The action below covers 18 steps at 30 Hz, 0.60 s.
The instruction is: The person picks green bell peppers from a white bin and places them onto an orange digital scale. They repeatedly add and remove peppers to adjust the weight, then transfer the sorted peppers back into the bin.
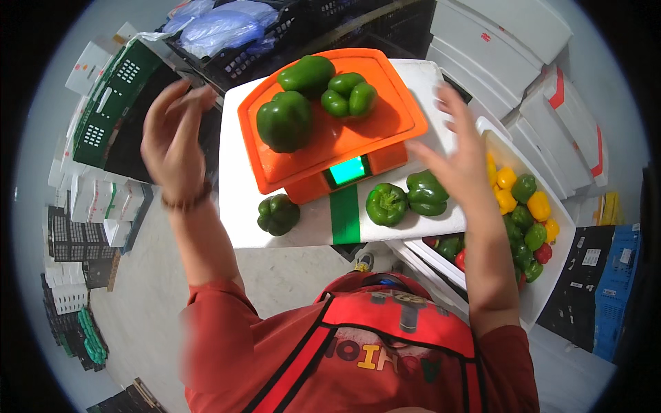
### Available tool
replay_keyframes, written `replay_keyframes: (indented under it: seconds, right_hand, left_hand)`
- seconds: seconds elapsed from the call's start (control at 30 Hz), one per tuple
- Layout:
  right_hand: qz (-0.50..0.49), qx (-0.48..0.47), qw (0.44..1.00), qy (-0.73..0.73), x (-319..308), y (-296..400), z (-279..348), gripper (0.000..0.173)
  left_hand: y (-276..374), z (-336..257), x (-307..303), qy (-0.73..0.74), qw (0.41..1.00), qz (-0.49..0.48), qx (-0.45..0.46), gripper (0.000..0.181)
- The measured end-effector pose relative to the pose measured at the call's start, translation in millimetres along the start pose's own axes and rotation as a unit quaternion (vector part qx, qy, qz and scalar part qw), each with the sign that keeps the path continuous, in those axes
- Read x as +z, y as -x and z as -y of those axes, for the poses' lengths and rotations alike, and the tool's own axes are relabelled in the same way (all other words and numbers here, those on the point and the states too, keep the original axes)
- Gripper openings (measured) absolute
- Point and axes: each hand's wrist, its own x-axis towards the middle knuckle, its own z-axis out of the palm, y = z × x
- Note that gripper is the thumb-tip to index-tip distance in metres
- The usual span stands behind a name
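Observation:
An orange digital scale [351,133] with a lit green display [347,171] stands on a white foam box [310,229]. In its tray lie three green bell peppers: one at the left [285,123], one at the back [307,74] and one at the right [350,96]. Before the scale, one green bell pepper [279,214] rests at left and two [387,204] at right. My left hand [175,134], blurred, is raised left of the tray, holding nothing. My right hand [454,149] is spread with nothing in it, right of the tray and apart from it.
At the right, a white foam box [560,248] holds green, yellow and red peppers. Black crates [242,64] with bluish plastic bags [222,31] stand behind. White foam boxes [485,46] are stacked back right. A green crate [111,103] is at left, above grey floor [139,304].

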Motion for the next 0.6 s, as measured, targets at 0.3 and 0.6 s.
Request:
replay_keyframes:
  seconds: [0.3,0.6]
  right_hand:
    - [-0.134,0.358,0.924,0.026,-175,206,-135,0.066]
    - [-0.118,0.475,0.853,0.181,-259,351,-173,0.052]
  left_hand:
    - [183,-30,129,0.219,0.832,0.48,-0.174,0.021]
    - [307,-9,330,0.024,0.79,0.606,-0.094,0.058]
